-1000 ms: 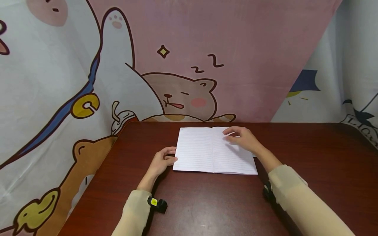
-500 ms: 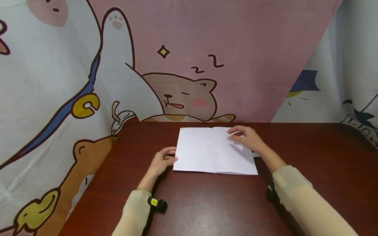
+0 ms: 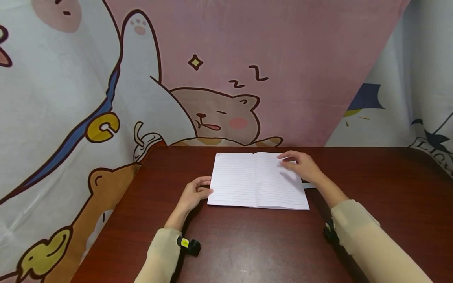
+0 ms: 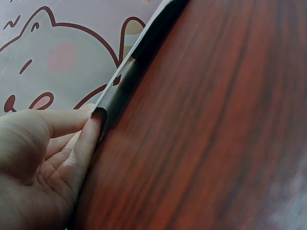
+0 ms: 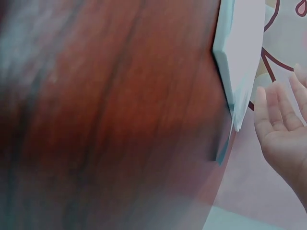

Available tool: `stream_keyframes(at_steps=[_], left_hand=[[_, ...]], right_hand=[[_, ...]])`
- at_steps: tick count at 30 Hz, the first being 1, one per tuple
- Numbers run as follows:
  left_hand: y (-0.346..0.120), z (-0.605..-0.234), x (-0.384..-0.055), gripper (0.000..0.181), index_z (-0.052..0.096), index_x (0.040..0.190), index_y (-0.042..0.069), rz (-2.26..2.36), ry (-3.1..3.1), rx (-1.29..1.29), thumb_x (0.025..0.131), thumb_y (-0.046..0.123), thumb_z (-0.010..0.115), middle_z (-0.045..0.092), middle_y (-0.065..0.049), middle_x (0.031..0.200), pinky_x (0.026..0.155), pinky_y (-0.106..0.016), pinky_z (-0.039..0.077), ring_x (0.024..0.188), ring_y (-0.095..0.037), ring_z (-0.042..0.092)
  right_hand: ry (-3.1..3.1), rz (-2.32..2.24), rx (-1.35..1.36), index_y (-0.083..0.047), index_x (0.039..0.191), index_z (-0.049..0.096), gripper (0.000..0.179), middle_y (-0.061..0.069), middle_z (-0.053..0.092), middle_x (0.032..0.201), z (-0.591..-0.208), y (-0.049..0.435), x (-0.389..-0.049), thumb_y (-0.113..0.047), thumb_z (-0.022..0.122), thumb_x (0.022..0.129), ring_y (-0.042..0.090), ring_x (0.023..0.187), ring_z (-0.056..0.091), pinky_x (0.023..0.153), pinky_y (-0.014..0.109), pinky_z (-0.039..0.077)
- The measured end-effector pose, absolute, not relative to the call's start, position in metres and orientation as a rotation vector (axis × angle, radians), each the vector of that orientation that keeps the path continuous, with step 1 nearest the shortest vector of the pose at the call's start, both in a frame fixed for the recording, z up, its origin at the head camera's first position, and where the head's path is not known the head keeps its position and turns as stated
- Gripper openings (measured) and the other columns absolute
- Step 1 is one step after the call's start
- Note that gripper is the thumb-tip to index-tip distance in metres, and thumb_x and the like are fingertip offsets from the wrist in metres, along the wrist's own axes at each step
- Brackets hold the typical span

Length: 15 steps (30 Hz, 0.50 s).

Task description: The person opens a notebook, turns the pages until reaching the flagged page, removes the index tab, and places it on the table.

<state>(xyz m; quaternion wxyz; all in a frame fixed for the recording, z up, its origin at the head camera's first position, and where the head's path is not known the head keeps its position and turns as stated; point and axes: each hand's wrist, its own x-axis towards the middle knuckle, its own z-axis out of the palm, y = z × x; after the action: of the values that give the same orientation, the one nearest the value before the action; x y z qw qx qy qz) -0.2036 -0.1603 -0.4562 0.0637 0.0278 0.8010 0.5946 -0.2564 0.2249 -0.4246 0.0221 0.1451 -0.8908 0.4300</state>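
An open notebook (image 3: 233,179) with white lined pages lies on the dark wood table. My left hand (image 3: 191,195) is at its left edge. The left wrist view shows the thumb above and a finger under the rim, so that hand (image 4: 48,153) pinches the edge. Over the upper right page hovers my right hand (image 3: 303,167), fingers loosely bent and nothing between them. The right wrist view has this hand (image 5: 284,132) above the notebook's page block (image 5: 244,48), fingers apart. From under the notebook's right side pokes a narrow pale strip (image 3: 309,185), its kind unclear.
The brown table (image 3: 255,243) reaches to a cloth backdrop (image 3: 301,78) with cartoon animals, which hangs behind and to the left. A small black wrist camera (image 3: 191,247) sits at the left cuff, and another (image 3: 330,232) at the right cuff.
My right hand has drifted rightward over the right page, uncovering more of the pale strip at the notebook's side. The left hand and the notebook have stayed in place.
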Motion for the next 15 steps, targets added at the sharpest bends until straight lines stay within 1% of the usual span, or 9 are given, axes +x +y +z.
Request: stream_keyframes(at_steps=[2,4,10,15], left_hand=[[-0.160,-0.457,-0.204,0.044,0.058,0.134,0.001,1.798,2.418,0.086,0.091,0.000,0.068,0.062,-0.023,0.127,0.079,-0.031,0.060,0.095,-0.019,0.068],[-0.161,-0.457,-0.204,0.044,0.058,0.134,0.001,1.800,2.418,0.085,0.091,0.000,0.068,0.062,-0.023,0.127,0.078,-0.031,0.060,0.095,-0.019,0.068],[-0.160,-0.457,-0.204,0.044,0.059,0.134,0.002,1.790,2.428,0.085,0.091,0.000,0.069,0.063,-0.023,0.127,0.077,-0.030,0.060,0.095,-0.019,0.069],[-0.160,-0.457,-0.204,0.045,0.059,0.134,0.001,1.794,2.427,0.079,0.091,0.000,0.069,0.063,-0.023,0.126,0.078,-0.031,0.060,0.094,-0.019,0.069]], right_hand=[[-2.752,1.346,0.451,-0.003,0.121,0.068,0.029,0.019,0.068,0.126,-0.425,0.227,-0.256,-0.014,0.067,0.095,0.039,0.120,0.062,0.099,0.053,0.047],[-2.744,1.362,0.453,-0.002,0.122,0.067,0.030,0.020,0.067,0.126,-0.425,0.228,-0.255,-0.014,0.067,0.095,0.040,0.123,0.060,0.101,0.056,0.046],[-2.735,1.349,0.435,0.000,0.125,0.065,0.035,0.020,0.065,0.129,-0.427,0.234,-0.254,-0.016,0.069,0.094,0.040,0.126,0.057,0.101,0.055,0.045],[-2.745,1.341,0.420,0.000,0.128,0.063,0.037,0.023,0.062,0.133,-0.429,0.238,-0.255,-0.014,0.068,0.094,0.041,0.129,0.054,0.105,0.056,0.045]])
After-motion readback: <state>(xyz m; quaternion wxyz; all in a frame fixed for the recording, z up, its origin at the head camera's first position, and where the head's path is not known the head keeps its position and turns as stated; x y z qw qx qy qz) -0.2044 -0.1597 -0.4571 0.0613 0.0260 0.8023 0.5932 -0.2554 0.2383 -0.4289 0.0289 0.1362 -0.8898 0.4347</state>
